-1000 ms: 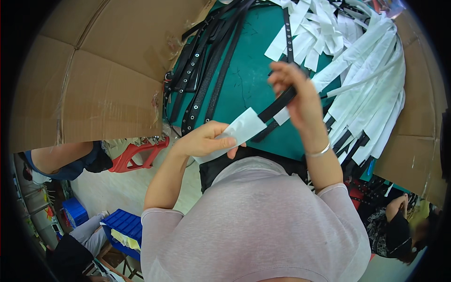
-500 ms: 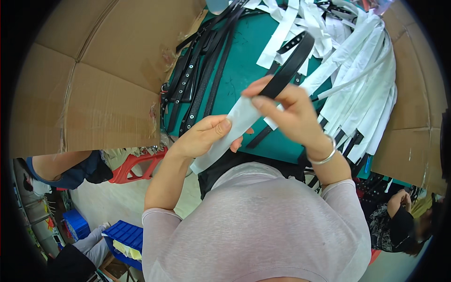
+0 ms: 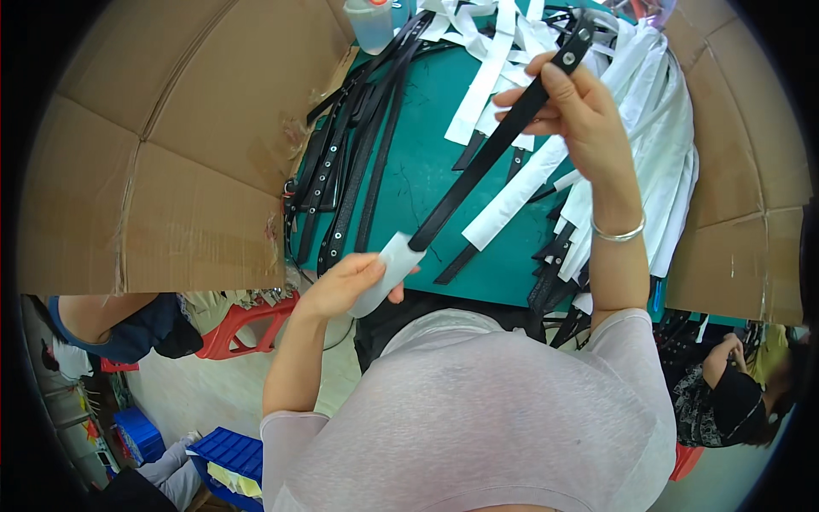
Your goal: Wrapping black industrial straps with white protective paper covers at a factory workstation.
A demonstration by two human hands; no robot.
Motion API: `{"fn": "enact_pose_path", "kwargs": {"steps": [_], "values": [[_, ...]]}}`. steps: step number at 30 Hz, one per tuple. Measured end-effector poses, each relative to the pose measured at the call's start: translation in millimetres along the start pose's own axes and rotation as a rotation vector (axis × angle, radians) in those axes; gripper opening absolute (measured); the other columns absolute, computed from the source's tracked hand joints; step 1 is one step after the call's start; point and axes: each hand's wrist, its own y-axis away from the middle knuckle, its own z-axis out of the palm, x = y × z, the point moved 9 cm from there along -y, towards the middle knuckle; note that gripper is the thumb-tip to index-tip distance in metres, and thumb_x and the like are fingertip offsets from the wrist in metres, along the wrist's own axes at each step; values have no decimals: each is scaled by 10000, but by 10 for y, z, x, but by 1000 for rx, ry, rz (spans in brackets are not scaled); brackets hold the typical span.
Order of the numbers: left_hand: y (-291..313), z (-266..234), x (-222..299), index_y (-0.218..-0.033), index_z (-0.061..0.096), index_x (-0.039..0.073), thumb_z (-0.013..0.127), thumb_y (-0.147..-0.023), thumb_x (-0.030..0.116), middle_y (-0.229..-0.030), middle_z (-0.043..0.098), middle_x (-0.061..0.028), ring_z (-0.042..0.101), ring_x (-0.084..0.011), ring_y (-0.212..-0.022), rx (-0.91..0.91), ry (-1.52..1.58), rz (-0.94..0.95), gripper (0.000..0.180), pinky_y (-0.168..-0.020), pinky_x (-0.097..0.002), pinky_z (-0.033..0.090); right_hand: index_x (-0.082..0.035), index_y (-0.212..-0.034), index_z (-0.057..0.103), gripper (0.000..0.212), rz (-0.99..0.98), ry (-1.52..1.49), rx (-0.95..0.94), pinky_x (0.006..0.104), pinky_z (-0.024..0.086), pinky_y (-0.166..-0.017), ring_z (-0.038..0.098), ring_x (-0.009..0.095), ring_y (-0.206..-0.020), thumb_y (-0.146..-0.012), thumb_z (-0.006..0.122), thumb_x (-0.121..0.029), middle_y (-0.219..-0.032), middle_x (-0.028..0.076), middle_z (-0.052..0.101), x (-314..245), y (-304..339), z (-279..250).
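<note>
A green mat [image 3: 426, 171] lies between cardboard walls [image 3: 171, 171]; black belts [image 3: 341, 171] lie at its left; the left hand [image 3: 345, 286] grips a white sleeve [image 3: 388, 271] on a black strap [image 3: 486, 162]; the right hand [image 3: 580, 111] pinches the strap's upper end above the mat; white sleeves [image 3: 665, 162] are piled at the right.

One head-worn fisheye view looks steeply down from above the person's shoulders, close over the green table [image 3: 409, 171], with both hands near mid-frame and cardboard walls [image 3: 171, 162] bending toward the rim.
</note>
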Motion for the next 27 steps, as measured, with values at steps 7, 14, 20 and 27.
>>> {"fn": "enact_pose_path", "kwargs": {"steps": [7, 14, 20, 27], "values": [[-401, 176, 617, -1157, 552, -15, 364, -991, 374, -851, 629, -51, 579, -127, -825, -138, -37, 179, 463, -803, -287, 444, -25, -1051, 542, 269, -231, 33, -71, 230, 579, -596, 687, 259, -819, -980, 422, -255, -950, 187, 667, -1059, -214, -340], [-367, 516, 1279, -1124, 571, -47, 386, -972, 401, -894, 659, -135, 631, -185, -830, -328, 43, 315, 508, -815, -362, 484, 20, -1029, 482, 245, -254, -107, -98, 287, 600, -557, 673, 344, -766, -986, 396, -206, -870, 284, 637, -1699, -147, -194], [-409, 508, 1882, -1099, 563, -58, 422, -965, 358, -949, 630, -155, 626, -201, -834, -263, 128, 417, 459, -769, -356, 509, -18, -992, 622, 292, -263, 271, -140, 236, 564, -638, 684, 195, -796, -924, 532, -287, -908, 130, 679, -1426, -171, 165], [-668, 508, 1976, -1278, 440, -56, 399, -976, 354, -871, 635, -102, 621, -167, -804, -208, 116, 360, 511, -761, -330, 504, 16, -975, 642, 411, -122, 41, -44, 280, 502, -724, 630, 135, -823, -925, 502, -368, -1014, 127, 671, -934, -117, 138]]}}
